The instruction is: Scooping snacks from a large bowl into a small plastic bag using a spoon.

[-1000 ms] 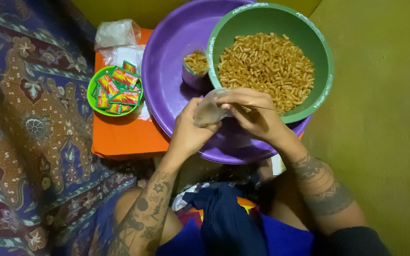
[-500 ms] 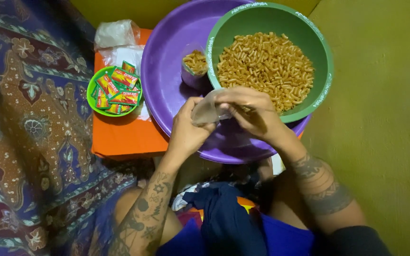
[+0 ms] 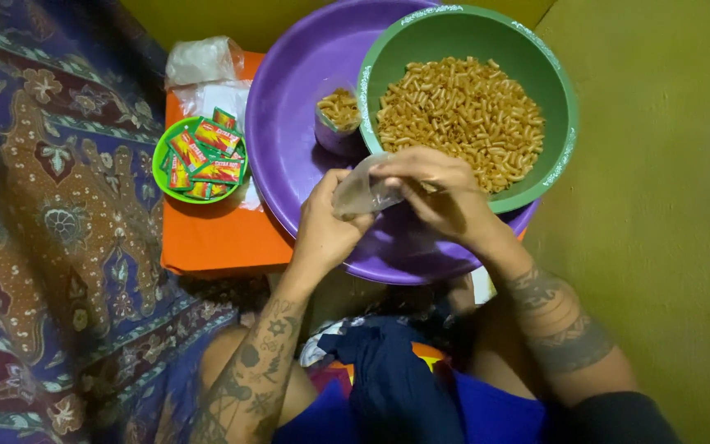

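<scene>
My left hand [image 3: 325, 226] and my right hand [image 3: 437, 191] both grip a small clear plastic bag [image 3: 357, 194], held over the near rim of a big purple basin [image 3: 289, 131]. My right fingers pinch the bag's upper edge near its mouth. Just beyond them a green bowl [image 3: 560, 90] full of orange-brown macaroni snack [image 3: 462, 111] sits in the basin. A filled clear bag of the same snack [image 3: 338, 115] stands upright in the basin, left of the bowl.
A small green dish [image 3: 160, 168] of red and green sachets sits on an orange surface [image 3: 215, 234] to the left, with crumpled clear plastic bags [image 3: 201, 62] behind it. Patterned cloth [image 3: 51, 214] covers the floor left; a yellow-green floor [image 3: 659, 205] lies right.
The thin strand seen by my right hand one second ago is gone from view. Both hands have barely shifted while working the bag's mouth.
</scene>
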